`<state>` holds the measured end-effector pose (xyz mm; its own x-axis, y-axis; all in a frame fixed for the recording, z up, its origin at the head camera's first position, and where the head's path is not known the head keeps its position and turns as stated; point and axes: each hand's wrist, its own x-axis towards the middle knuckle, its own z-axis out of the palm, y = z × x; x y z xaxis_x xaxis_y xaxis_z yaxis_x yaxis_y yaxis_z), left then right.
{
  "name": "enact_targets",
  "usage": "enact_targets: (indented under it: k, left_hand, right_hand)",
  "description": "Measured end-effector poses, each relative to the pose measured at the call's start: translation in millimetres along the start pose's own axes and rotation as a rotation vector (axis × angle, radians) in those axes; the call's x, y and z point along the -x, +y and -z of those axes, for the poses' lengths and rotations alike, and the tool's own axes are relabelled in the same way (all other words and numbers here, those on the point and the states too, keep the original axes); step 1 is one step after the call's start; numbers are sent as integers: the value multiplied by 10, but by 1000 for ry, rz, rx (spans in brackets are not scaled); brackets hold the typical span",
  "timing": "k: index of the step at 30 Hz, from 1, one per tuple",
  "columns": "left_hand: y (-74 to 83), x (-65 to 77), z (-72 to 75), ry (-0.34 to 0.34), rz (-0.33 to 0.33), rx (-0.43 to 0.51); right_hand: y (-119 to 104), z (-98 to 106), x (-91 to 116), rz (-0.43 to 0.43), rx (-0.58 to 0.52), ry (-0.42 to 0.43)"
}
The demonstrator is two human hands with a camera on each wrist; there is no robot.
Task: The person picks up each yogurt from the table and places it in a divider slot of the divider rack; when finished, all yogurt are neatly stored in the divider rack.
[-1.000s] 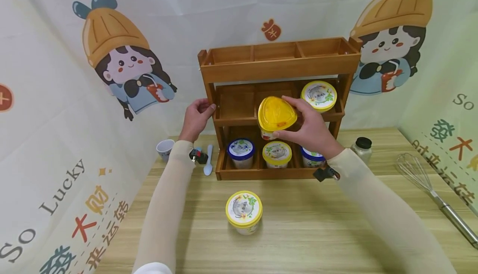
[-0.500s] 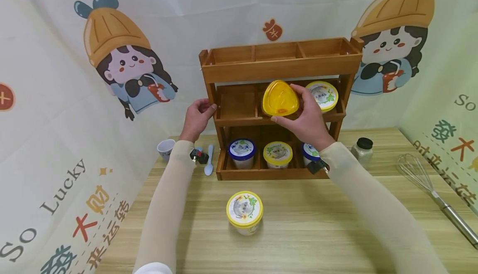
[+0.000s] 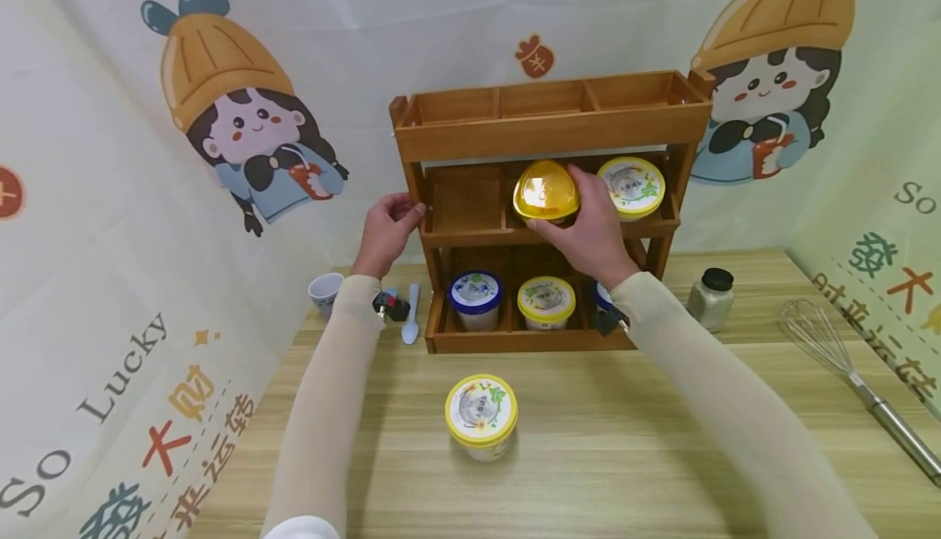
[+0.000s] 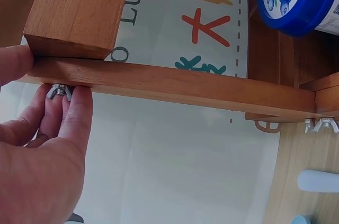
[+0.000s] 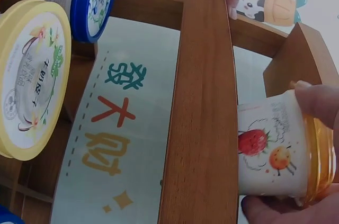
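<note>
A brown wooden three-tier rack [image 3: 544, 144] stands against the wall cloth. At its left side post, my left hand [image 3: 388, 233] holds on, thumb on one side and fingers around a wing nut [image 4: 60, 91] on the other. My right hand [image 3: 594, 229] grips a white cup with a shiny gold-yellow lid [image 3: 546, 189] at the middle compartment of the middle tier. Strawberry artwork marks the cup's side [image 5: 273, 147] in the right wrist view, where the front board hides its base. To its right sits a round yellow-lidded tub [image 3: 631, 186].
On the bottom tier are a blue-lidded tub [image 3: 474, 292], a yellow-lidded tub [image 3: 546, 302] and another blue-lidded tub, partly hidden. Another yellow-lidded tub [image 3: 481, 412] stands on the table in front. Around the rack lie a small cup [image 3: 325, 292], spoon [image 3: 411, 316], black-capped jar [image 3: 711, 298] and whisk [image 3: 853, 376].
My right hand has lifted the gold-lidded cup from before the rack, over the front board, back into the middle tier's centre compartment. The left hand has stayed on the post.
</note>
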<state>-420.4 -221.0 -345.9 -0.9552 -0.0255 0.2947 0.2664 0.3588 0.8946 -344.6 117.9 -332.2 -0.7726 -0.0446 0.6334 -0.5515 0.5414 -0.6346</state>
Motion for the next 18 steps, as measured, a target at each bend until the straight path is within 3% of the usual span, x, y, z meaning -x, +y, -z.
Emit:
enact_targets:
  k: [11,18]
  left_hand:
    - [32,3,-3,-7,9,-2]
    - [16,2,0,-11,31,-6]
  right_hand:
    - [-19,-5,-48,-3,42,-14]
    - [-34,46,23,-18,59,-44]
